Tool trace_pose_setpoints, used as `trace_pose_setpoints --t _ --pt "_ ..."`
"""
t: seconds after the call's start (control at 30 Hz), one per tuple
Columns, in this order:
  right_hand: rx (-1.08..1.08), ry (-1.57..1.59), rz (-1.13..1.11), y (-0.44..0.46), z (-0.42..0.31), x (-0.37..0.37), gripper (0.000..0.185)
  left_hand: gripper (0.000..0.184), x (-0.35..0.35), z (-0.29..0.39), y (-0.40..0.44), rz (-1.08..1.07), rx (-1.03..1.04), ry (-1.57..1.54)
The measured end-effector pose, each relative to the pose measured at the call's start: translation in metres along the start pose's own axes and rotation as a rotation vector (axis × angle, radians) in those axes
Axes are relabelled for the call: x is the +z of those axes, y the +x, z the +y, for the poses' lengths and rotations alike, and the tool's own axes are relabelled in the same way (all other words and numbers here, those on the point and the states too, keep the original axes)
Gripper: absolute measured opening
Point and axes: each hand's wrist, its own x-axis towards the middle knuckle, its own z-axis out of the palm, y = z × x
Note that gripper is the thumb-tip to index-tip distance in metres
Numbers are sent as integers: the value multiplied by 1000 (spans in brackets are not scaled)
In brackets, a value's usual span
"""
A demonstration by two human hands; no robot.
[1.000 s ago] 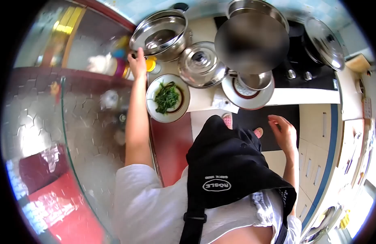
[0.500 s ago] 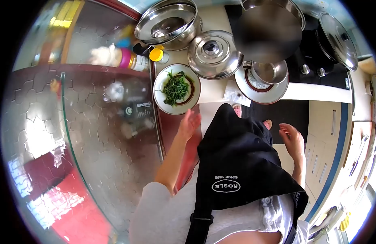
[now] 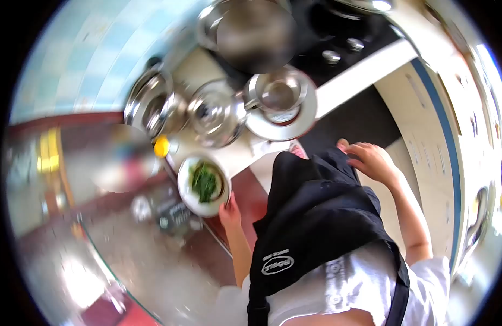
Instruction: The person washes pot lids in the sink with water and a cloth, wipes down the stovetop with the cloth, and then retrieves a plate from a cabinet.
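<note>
A white plate (image 3: 184, 191) of cooked leafy greens (image 3: 205, 182) is at the counter's left end. My left hand (image 3: 229, 213) grips the plate's near right rim, thumb along the edge; the fingers under it are mostly hidden. I cannot tell whether the plate is off the counter. My right hand (image 3: 372, 162) is in the air in front of the dark floor mat, to the right of my black apron (image 3: 321, 217). Its fingers are stretched and slightly bent, with nothing in them.
Steel bowls (image 3: 147, 103), a yellow-capped jar (image 3: 162, 145) and a steel lid (image 3: 213, 117) stand along the counter. A steel cup (image 3: 281, 92) sits on another plate (image 3: 305, 117). Behind is the stove (image 3: 310, 46) with a pot (image 3: 208, 24). A glass-topped table (image 3: 147, 261) lies to the left.
My left hand has gone from beside the plate to gripping its rim. My right hand has turned inward, toward the apron. The view has rotated and shifted, with blur.
</note>
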Motion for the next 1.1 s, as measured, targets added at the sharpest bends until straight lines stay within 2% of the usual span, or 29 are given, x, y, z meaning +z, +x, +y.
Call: trace_pose_setpoints --t 0.03,0.1,0.17,0.23,0.3,0.37,0.4,0.47,0.5,0.57,0.6,0.63,0.7,0.73,0.83,0.93,1.1 --pt "2 -25 6 -4 11 2 27 35 -27 1 6 -87 159 225" --pt "7 4 5 -5 27 1 29 35 -47 1 -19 -338 586 1063" --pt "-10 7 -3 -6 43 -2 30 35 -59 20 -28 -110 231 544" --pt "-3 3 -32 -10 59 -9 31 35 -80 16 -37 -336 687 1225" --pt "-39 20 0 -17 83 -12 31 34 -25 0 -91 -22 189 423" --pt "-25 28 0 -30 109 -20 32 35 -72 -2 -91 -340 676 1293" --pt "-12 19 -10 -38 123 -25 32 35 -54 -19 -102 -351 671 1289" --pt "6 9 -20 -60 153 -34 32 33 -8 -43 -143 -32 337 890" --pt "31 -19 -19 -71 170 -37 32 33 17 -65 -156 -45 333 892" --pt "74 -36 0 -96 197 -47 32 31 62 -103 -170 -93 109 749" --pt "115 -28 38 -113 210 -54 31 29 73 -133 -165 -320 454 1226" --pt "159 -22 78 -130 223 -61 31 29 88 -153 -165 -344 451 1236" --pt "257 -9 153 -169 245 -70 30 29 184 -231 -204 -328 165 865" --pt "340 -1 212 -188 257 -72 30 30 219 -266 -215 -272 153 875" --pt "527 30 375 -250 284 -63 29 39 282 -336 -213 -573 -31 1026" --pt "682 89 445 -297 296 -45 29 43 339 -419 -215 -701 -254 1115" --pt "852 304 537 -335 301 -24 30 24 405 -580 -207 -903 -426 1235"
